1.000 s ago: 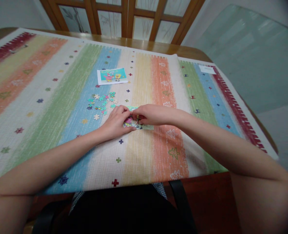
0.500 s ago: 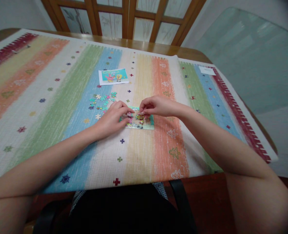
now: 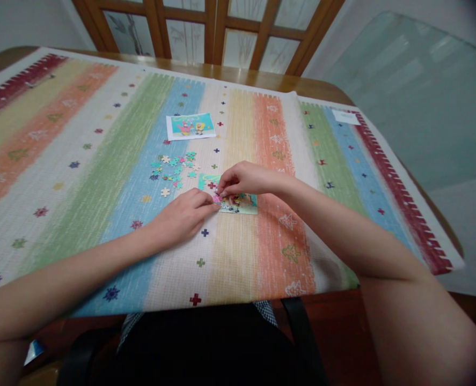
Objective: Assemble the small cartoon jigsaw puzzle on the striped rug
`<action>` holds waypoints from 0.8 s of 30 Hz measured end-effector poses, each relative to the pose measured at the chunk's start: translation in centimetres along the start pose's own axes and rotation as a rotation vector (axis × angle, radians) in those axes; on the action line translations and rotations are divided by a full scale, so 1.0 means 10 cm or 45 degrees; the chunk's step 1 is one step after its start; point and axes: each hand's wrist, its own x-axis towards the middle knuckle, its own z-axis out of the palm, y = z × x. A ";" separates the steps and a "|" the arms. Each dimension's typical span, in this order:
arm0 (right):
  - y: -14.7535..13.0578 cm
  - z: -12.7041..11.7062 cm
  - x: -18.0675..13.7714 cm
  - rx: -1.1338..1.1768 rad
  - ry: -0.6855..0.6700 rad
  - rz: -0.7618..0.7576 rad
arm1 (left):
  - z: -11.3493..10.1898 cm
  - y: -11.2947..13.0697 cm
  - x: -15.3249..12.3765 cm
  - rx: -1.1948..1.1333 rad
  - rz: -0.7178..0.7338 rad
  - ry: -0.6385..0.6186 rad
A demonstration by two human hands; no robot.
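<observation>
A partly assembled jigsaw puzzle (image 3: 243, 208) lies flat on the tablecloth, showing teal, pink and yellow cartoon parts. My left hand (image 3: 187, 215) rests at its lower left edge, thumb and fingertips drawn together against the border. Over the puzzle's left half, my right hand (image 3: 243, 178) is in a pinch, fingertips down at the pink part; what is between them is mostly hidden and looks like a small puzzle piece. Loose jigsaw pieces (image 3: 176, 169), mostly teal with a few pale ones, are scattered beyond my left hand.
A printed cartoon picture (image 3: 192, 127) lies beyond the loose pieces. Toward the far right is a small white paper (image 3: 345, 117). The striped tablecloth (image 3: 238, 257) covers the wooden table (image 3: 262, 80), and a black chair armrest (image 3: 300, 327) stands by its near edge.
My right hand has moved left across the puzzle, from its upper middle to the pink part. My left hand has drawn back and down to the left edge, its fingers closer together.
</observation>
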 end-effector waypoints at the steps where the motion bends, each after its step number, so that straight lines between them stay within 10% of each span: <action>1: 0.01 0.00 0.01 0.013 -0.014 -0.007 | 0.01 0.01 -0.01 0.036 0.013 -0.003; 24: 0.03 0.15 0.01 -0.310 0.192 -0.180 | 0.07 0.04 0.01 0.322 0.065 -0.046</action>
